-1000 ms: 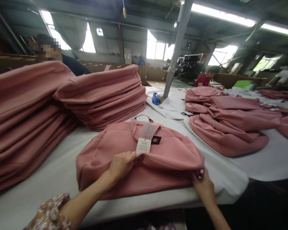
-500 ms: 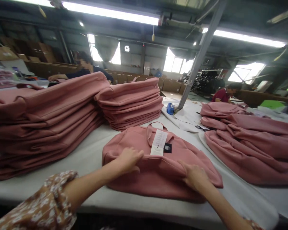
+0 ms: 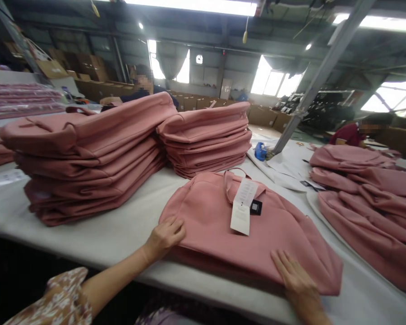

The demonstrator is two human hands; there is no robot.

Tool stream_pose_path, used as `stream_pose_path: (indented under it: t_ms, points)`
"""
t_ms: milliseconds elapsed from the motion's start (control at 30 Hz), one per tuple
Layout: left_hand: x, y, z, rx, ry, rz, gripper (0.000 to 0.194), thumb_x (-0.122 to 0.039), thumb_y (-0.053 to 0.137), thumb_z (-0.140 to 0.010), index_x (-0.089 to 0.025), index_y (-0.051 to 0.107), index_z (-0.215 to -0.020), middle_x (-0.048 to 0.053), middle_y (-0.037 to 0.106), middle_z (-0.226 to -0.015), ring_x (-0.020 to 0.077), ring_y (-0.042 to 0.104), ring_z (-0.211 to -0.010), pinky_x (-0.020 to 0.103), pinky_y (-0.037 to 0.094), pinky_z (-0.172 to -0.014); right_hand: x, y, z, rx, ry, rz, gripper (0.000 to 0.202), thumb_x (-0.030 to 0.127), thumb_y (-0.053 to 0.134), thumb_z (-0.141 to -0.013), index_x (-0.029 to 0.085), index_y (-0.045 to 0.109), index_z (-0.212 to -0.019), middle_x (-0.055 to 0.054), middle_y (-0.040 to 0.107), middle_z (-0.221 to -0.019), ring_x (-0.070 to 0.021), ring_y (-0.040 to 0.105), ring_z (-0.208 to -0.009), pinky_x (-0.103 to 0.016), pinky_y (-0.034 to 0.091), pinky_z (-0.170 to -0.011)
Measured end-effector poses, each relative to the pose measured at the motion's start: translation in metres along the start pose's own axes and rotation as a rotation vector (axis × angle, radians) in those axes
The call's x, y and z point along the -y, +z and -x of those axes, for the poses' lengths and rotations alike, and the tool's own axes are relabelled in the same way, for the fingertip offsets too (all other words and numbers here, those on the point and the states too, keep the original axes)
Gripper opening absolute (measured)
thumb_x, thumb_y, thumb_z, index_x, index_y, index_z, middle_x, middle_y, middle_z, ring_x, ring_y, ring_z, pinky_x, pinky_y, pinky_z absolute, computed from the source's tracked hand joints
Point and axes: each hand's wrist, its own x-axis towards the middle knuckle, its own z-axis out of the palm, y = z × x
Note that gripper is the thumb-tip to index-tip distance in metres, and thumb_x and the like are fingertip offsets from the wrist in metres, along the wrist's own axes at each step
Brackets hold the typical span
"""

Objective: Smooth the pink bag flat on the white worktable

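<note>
both hands (image 3: 165,234) (image 3: 296,277) flat and unclenched on the bag (image 3: 250,230), gripping nothing; could skid off the desk (image 3: 122,225) edge if pushed, creasing the tag (image 3: 242,211).

My left hand (image 3: 165,234) and right hand (image 3: 296,280) press flat on the pink bag (image 3: 243,234) lying at lower centre on the tabletop (image 3: 115,230).

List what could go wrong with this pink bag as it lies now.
1. The pink bag lies near the table's front edge; a pull by the left hand or right hand might slide it off.
2. The white hang tag lies loose on top and could crease or snag.
</note>
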Motion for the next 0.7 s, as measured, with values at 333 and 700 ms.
stream_pose_path:
  t_ms: [333, 700]
  points:
    - [0.035, -0.001, 0.002, -0.24, -0.051, 0.231, 0.069, -0.001, 0.047, -0.074, -0.018, 0.038, -0.14, 0.016, 0.036, -0.151, 0.028, 0.036, -0.139, 0.045, 0.036, -0.112, -0.017, 0.039, 0.028, 0.011, -0.05, -0.058, 0.095, 0.001, 0.038, -0.058, 0.019, 0.029, -0.15, -0.003, 0.052, -0.139, -0.0229, 0.052, -0.124, -0.036, 0.053, -0.096]
    - [0.02, 0.011, 0.005, 0.008, -0.496, 1.288, 0.075, -0.025, 0.079, -0.064, -0.013, 0.049, -0.132, 0.012, 0.064, -0.124, 0.0296, 0.055, -0.12, 0.045, 0.048, -0.101, -0.053, 0.036, 0.02, -0.006, -0.1, -0.314, 0.074, 0.009, 0.046, -0.073, 0.044, 0.046, -0.138, 0.012, 0.063, -0.121, -0.0176, 0.067, -0.099, -0.023, 0.061, -0.069]
